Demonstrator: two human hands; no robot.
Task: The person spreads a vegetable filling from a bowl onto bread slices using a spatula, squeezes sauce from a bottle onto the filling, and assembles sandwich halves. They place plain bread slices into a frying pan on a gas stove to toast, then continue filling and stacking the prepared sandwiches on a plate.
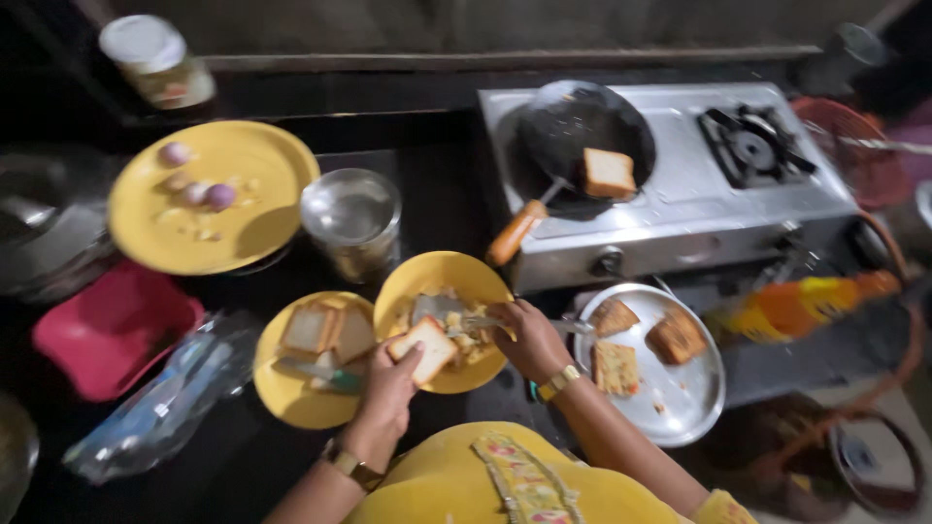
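My left hand (388, 383) holds a slice of bread (424, 347) over a small yellow plate (442, 274) that carries a chopped filling. My right hand (529, 338) grips a metal spoon or spatula (449, 312) whose blade lies in that filling. To the left sits another yellow plate (291, 398) with bread slices (325, 330) and a knife on it. A steel plate (680, 398) to the right of my right hand bears three toasted slices (641, 340).
A dark pan (573, 136) with an orange handle and one bread slice (609, 172) sits on a steel two-burner stove (680, 194). A large yellow plate (243, 223) holds onions. Nearby stand a steel tumbler (351, 221), a jar (155, 60), a red box (112, 325), a plastic bag (160, 403) and an orange bottle (806, 303).
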